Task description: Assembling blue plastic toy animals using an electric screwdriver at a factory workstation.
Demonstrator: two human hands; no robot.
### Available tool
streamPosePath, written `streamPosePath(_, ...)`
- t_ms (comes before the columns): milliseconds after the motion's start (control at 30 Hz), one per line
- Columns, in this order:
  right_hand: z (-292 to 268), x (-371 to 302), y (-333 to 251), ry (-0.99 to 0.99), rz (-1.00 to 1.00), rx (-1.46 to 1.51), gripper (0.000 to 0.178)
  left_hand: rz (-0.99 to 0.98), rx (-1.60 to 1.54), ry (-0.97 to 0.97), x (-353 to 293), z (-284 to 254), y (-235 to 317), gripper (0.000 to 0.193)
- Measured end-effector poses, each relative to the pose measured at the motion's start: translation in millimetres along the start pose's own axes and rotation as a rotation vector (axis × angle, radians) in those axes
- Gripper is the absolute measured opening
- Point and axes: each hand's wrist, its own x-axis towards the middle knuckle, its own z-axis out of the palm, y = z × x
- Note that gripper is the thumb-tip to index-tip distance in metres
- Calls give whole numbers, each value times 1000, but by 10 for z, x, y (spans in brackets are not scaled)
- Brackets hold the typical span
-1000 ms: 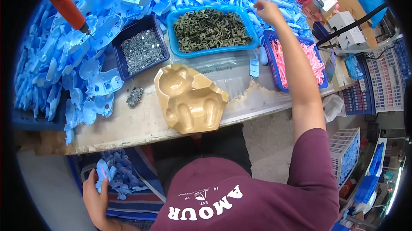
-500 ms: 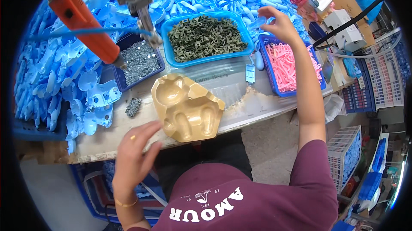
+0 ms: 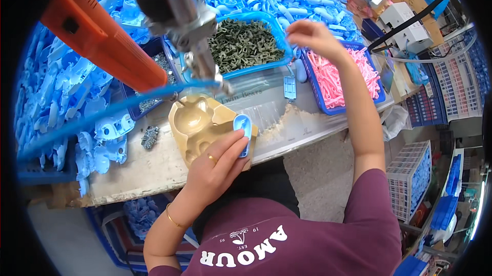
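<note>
A worker's left hand closes its fingers on a small blue shell, oblong and hollow side up, above the right side of a tan mold at the near edge of a crowded desk. From where I stand, I cannot tell whether shell and mold touch.

The right hand, well apart from the shell, is raised farther across the desk, over the space between a light-blue tray of olive-green clips and a blue basket of pink strips. Its fingers are bent and slightly spread, blurred; whether they have hold of anything, I cannot tell.

Just beside the basket lie a blue oblong piece and a flat blue rectangular piece. To the worker's left, an orange power screwdriver hangs with its tip near the mold's far edge, and blue molded parts pile high.
</note>
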Motion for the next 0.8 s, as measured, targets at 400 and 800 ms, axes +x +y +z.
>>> streamPosePath(400, 58, 1365, 744, 399, -246, -931, 56, -128, -28, -51, -120, 2, 68, 45)
streamPosePath(800, -476, 1148, 834, 292, 24, -191, 52, -181, -19, -27, -292, -97, 22, 43)
